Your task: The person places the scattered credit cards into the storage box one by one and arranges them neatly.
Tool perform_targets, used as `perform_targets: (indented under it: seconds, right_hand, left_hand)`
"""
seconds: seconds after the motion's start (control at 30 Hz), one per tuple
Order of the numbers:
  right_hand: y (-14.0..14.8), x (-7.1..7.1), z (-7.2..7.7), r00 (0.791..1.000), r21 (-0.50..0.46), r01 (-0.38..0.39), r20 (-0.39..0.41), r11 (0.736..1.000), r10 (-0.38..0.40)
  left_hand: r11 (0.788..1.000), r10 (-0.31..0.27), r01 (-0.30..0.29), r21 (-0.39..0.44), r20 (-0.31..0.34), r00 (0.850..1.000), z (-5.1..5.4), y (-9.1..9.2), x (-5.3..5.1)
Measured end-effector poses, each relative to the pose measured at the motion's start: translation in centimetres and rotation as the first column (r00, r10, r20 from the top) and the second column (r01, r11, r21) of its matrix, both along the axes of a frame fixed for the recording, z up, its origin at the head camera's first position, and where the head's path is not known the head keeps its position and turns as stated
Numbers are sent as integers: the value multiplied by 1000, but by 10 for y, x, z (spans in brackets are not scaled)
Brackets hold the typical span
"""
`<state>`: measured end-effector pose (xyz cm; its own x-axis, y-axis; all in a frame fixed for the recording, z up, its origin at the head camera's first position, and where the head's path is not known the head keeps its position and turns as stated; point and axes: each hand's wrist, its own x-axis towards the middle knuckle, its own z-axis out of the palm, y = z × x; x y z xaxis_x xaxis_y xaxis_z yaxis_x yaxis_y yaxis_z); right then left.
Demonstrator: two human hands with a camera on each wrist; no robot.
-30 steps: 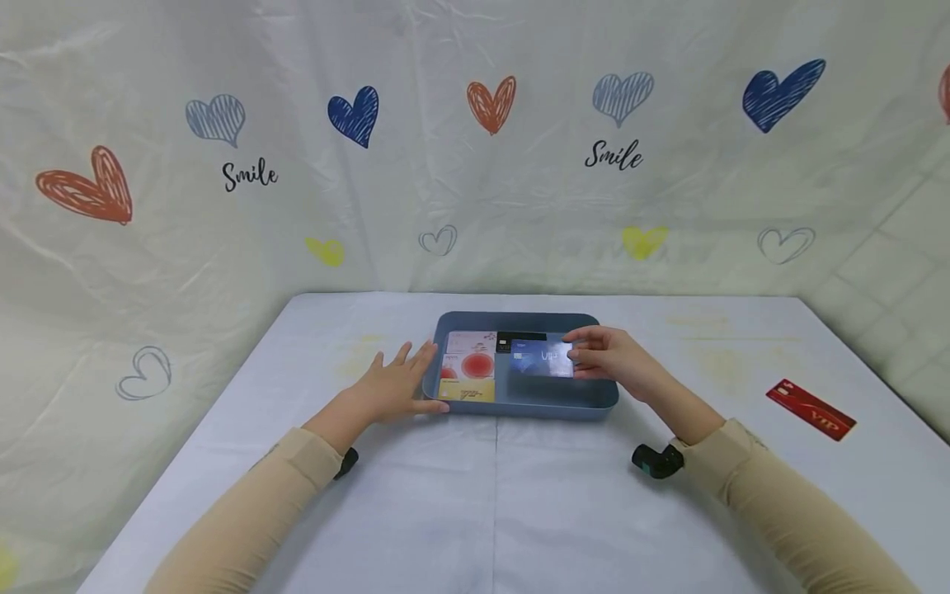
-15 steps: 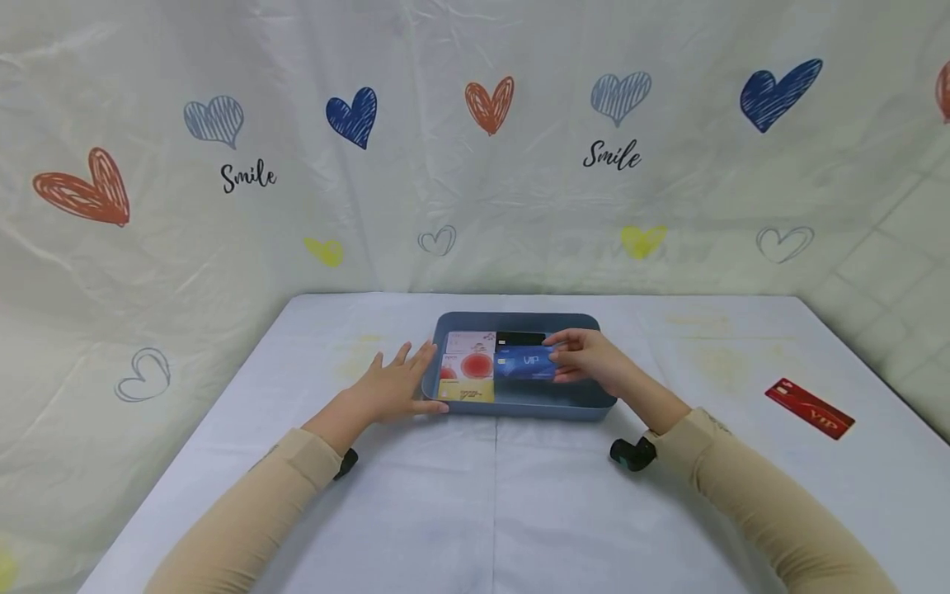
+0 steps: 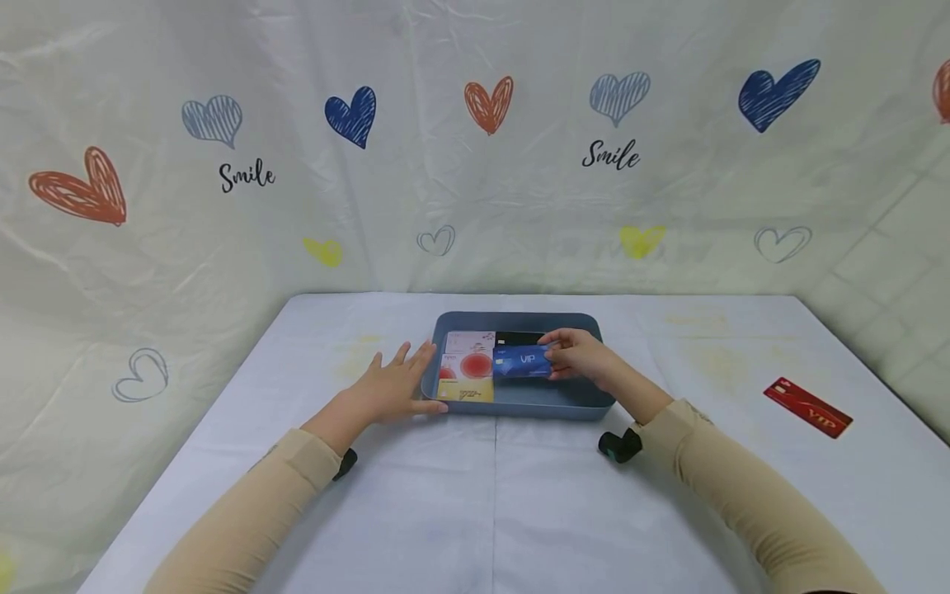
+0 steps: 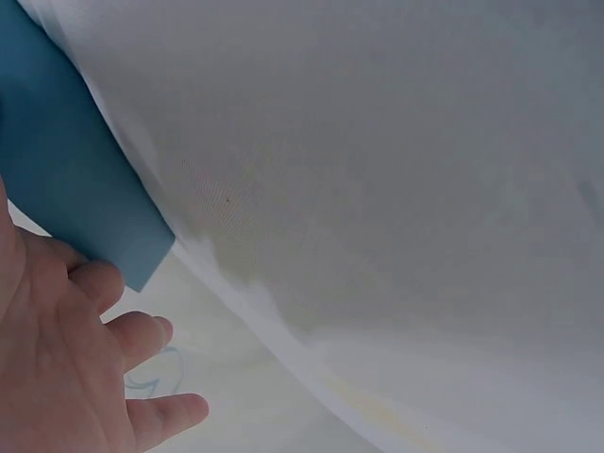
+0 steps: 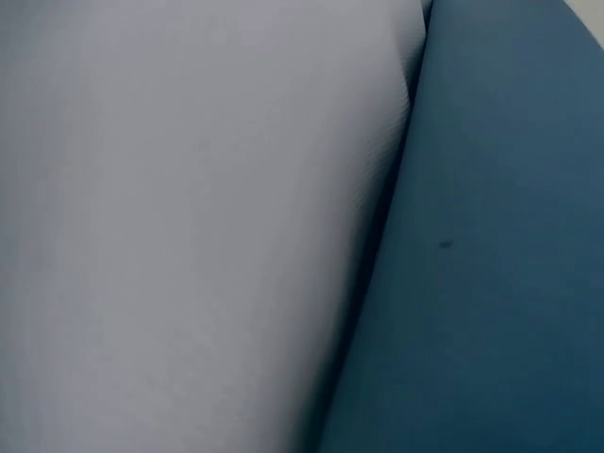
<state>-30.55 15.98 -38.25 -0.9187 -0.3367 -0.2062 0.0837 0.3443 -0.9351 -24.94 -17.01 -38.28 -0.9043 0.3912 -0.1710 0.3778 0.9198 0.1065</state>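
A blue VIP card (image 3: 519, 361) lies flat or nearly so over the middle of a shallow blue-grey tray (image 3: 549, 404). My right hand (image 3: 582, 359) pinches its right end between thumb and fingers. Behind it is a black card (image 3: 515, 338), partly covered. The tray's left part holds a pale pink card (image 3: 466, 340), one with a red circle (image 3: 477, 364) and a yellow one (image 3: 467, 391). Fingers spread, my left hand (image 3: 393, 386) touches the tray's left edge; the left wrist view shows it against the tray wall (image 4: 75, 170). Only the tray's outer side (image 5: 491, 311) shows in the right wrist view.
A red VIP card (image 3: 809, 407) lies on the white tabletop (image 3: 416, 511), well right of the tray. Behind the table hangs a white sheet (image 3: 534, 198) printed with hearts.
My right hand has carried the blue card leftward and slightly nearer, up beside the left column of cards, covering part of the black card. The left hand has stayed in place.
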Motion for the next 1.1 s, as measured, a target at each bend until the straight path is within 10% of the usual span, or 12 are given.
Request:
perform_targets:
  seconds: [1.1]
  right_hand:
    - [-3,-8,-1,997,92,-69,50,993,65]
  left_hand:
    - [1000,-3,3,-9,7,1000,-4,-2,-4]
